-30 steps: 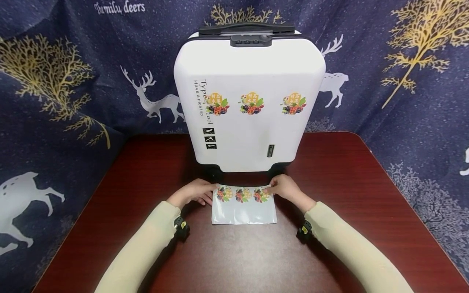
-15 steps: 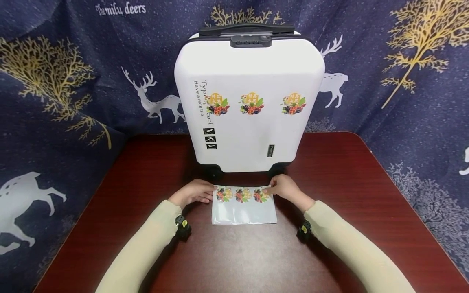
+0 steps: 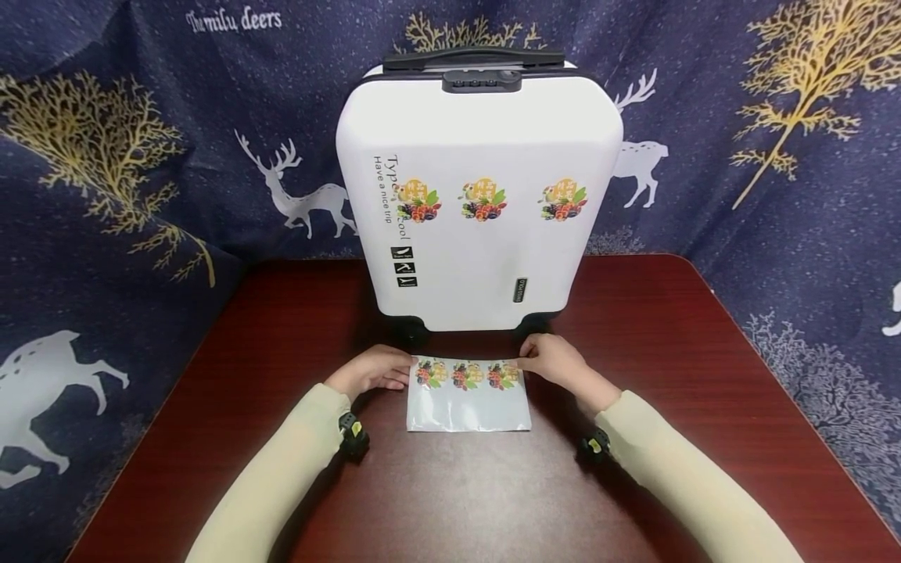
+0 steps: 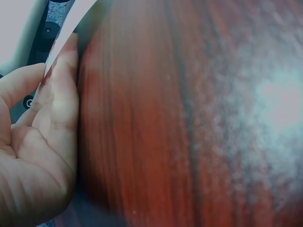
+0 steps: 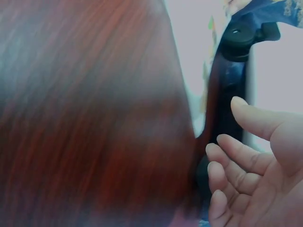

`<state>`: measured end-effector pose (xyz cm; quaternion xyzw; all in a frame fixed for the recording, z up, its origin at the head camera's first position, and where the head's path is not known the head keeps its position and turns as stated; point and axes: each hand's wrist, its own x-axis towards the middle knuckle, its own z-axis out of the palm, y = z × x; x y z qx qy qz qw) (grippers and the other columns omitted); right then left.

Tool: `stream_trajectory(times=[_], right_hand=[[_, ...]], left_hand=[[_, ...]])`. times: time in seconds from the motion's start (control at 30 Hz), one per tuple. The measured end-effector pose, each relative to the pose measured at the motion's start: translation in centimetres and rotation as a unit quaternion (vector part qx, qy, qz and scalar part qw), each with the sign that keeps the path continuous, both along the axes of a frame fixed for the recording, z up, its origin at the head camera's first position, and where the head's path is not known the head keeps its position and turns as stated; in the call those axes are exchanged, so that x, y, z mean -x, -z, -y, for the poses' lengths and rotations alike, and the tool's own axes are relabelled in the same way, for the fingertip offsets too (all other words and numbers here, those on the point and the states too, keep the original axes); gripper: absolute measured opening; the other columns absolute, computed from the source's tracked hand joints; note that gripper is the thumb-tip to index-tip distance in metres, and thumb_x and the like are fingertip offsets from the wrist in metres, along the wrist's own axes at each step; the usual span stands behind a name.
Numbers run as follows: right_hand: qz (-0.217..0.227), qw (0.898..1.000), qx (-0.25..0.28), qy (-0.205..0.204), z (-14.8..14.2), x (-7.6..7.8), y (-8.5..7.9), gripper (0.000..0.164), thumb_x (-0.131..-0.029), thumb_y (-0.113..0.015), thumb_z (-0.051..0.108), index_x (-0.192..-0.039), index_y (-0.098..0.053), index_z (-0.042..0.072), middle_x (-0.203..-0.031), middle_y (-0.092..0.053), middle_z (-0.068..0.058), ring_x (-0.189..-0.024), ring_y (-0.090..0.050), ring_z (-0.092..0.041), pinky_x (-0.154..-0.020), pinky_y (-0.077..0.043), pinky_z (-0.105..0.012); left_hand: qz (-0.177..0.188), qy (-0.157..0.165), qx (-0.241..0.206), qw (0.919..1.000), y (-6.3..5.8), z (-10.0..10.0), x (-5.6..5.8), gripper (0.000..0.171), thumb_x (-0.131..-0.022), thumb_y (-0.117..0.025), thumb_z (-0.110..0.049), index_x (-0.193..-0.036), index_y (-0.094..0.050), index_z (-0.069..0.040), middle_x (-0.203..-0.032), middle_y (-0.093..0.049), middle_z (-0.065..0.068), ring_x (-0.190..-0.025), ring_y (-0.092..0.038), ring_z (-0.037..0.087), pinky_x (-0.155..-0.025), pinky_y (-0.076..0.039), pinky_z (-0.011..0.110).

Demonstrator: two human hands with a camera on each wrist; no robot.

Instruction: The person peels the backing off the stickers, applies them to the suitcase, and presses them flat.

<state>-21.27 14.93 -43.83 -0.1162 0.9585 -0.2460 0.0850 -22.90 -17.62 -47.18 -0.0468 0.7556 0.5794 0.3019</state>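
Note:
A white sticker sheet (image 3: 468,410) lies on the table in front of the suitcase, with a row of 3 fruit-printed stickers (image 3: 466,375) along its far edge. My left hand (image 3: 375,367) pinches its far left corner; the left wrist view shows thumb and fingers (image 4: 61,94) on either side of the sheet's edge (image 4: 71,28). At the far right corner is my right hand (image 3: 559,366). In the right wrist view, its thumb and loosely curved fingers (image 5: 236,165) are apart, with a gap between them and the sheet (image 5: 189,47).
A white suitcase (image 3: 479,266) stands upright at the back of the dark red table (image 3: 281,313). It bears 3 similar fruit stickers (image 3: 484,200) across its front. A blue deer-patterned cloth (image 3: 176,156) hangs behind and beside the table.
My right hand has let go of the sheet's right corner and shifted slightly right, its forearm moving outward. The left hand keeps its place at the left corner.

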Motion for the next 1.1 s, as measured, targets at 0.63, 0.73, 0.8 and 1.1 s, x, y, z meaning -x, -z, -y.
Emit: stream_trajectory(times=[0.63,0.73,0.8,1.1], right_hand=[[0.013,0.980,0.181,-0.086,4.2,-1.1,0.6,0.026,-0.093,-0.065,0.018,-0.114,-0.069,0.003,-0.111,-0.071,-0.015,-0.100,-0.067,-0.025,-0.079,-0.055,-0.032],[0.017,0.979,0.183,-0.088,5.1,-1.0,0.9,0.026,-0.093,-0.065,0.018,-0.114,-0.069,0.004,-0.112,-0.072,-0.014,-0.097,-0.067,-0.023,-0.076,-0.054,-0.029],[0.024,0.978,0.187,-0.089,5.7,-0.9,1.0,0.026,-0.093,-0.066,0.019,-0.115,-0.069,0.004,-0.113,-0.071,-0.014,-0.097,-0.067,-0.022,-0.075,-0.053,-0.028],[0.018,0.975,0.180,-0.126,8.2,0.0,1.7,0.024,-0.093,-0.068,0.017,-0.116,-0.070,0.010,-0.117,-0.072,-0.010,-0.112,-0.065,-0.025,-0.094,-0.053,-0.039]], left_hand=[[-0.003,0.001,-0.034,0.9994,0.2,0.2,-0.1,0.039,-0.098,-0.054,-0.010,-0.127,-0.051,0.015,-0.086,-0.067,0.001,-0.074,-0.065,0.009,-0.071,-0.057,0.023],[-0.002,0.000,-0.040,0.9992,0.2,0.1,-0.1,0.039,-0.097,-0.054,-0.009,-0.127,-0.051,0.015,-0.085,-0.066,0.001,-0.074,-0.065,0.009,-0.073,-0.058,0.024],[-0.002,0.001,-0.044,0.9990,0.2,0.0,-0.1,0.039,-0.097,-0.054,-0.009,-0.127,-0.051,0.015,-0.085,-0.066,0.001,-0.074,-0.064,0.009,-0.073,-0.058,0.024],[-0.008,0.006,-0.057,0.9983,-0.1,-0.2,-0.2,0.038,-0.098,-0.054,-0.009,-0.126,-0.051,0.016,-0.081,-0.066,-0.001,-0.073,-0.064,0.007,-0.072,-0.058,0.022]])
